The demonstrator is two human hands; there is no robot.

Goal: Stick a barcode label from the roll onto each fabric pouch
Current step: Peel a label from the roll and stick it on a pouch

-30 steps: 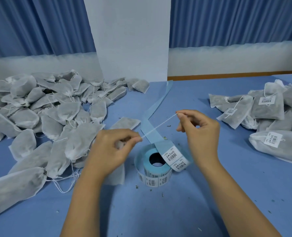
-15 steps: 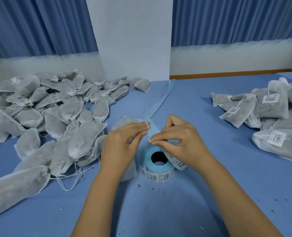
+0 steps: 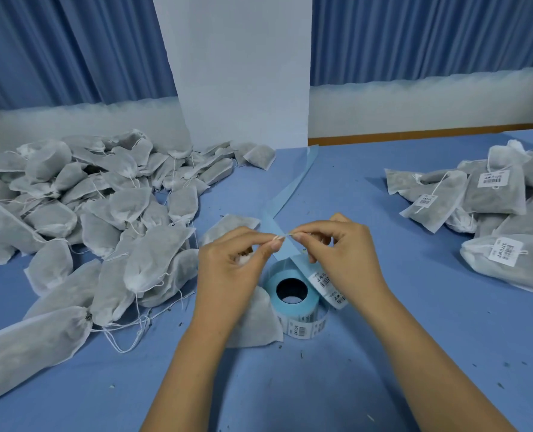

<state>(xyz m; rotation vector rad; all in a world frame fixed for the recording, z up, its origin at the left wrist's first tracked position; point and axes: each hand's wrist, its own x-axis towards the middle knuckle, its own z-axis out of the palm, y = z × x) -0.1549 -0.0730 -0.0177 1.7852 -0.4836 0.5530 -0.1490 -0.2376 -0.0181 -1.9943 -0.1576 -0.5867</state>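
Note:
Above the label roll (image 3: 293, 294), my left hand (image 3: 234, 269) and my right hand (image 3: 340, 257) meet fingertip to fingertip and pinch the white drawstring (image 3: 287, 235) of one grey fabric pouch (image 3: 252, 319). The pouch lies under my left hand, mostly hidden by it, with its gathered neck in that hand's palm. The roll stands on the blue table with a strip of barcode labels (image 3: 324, 285) peeling off its right side. A bare blue backing strip (image 3: 293, 188) trails away from the roll toward the back.
A big heap of unlabelled grey pouches (image 3: 81, 219) covers the left of the table. A smaller pile of labelled pouches (image 3: 489, 201) lies at the right. A white panel (image 3: 243, 73) stands at the back centre before blue curtains. Bare blue table (image 3: 290, 385) lies near me.
My hands, held apart with the string stretched between them a second ago, have come together over the roll. The string between them is now very short.

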